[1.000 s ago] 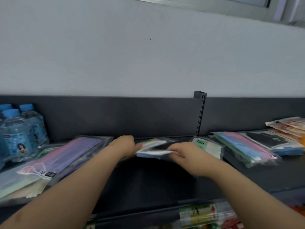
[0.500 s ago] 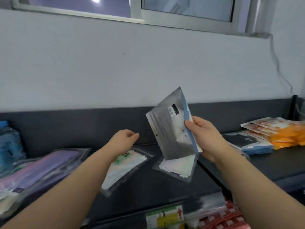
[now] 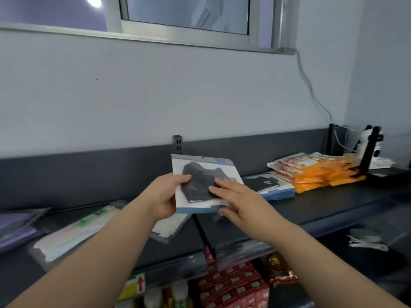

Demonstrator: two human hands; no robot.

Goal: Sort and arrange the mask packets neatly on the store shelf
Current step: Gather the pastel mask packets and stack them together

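Note:
A black-mask packet (image 3: pixel 200 172) with a white face and blue edges is held up over the dark shelf (image 3: pixel 322 210), its printed side toward me. My left hand (image 3: pixel 165 197) grips its left edge, thumb on the front. My right hand (image 3: pixel 235 200) lies with straight fingers on its lower right part. A white-mask packet (image 3: pixel 169 227) rests on the shelf beneath my hands. A stack of the same black-mask packets (image 3: pixel 270 186) sits just to the right.
Orange packets (image 3: pixel 315 172) are piled at the far right beside a black stand (image 3: pixel 369 152) and a white device. Green-labelled white masks (image 3: pixel 73 232) and purple packets (image 3: pixel 15 225) lie to the left. Snack goods (image 3: pixel 233 283) fill the lower shelf.
The packet, held upright by my right hand with its silver back showing, has been turned face-up. My left hand has taken its left edge. The view swung right.

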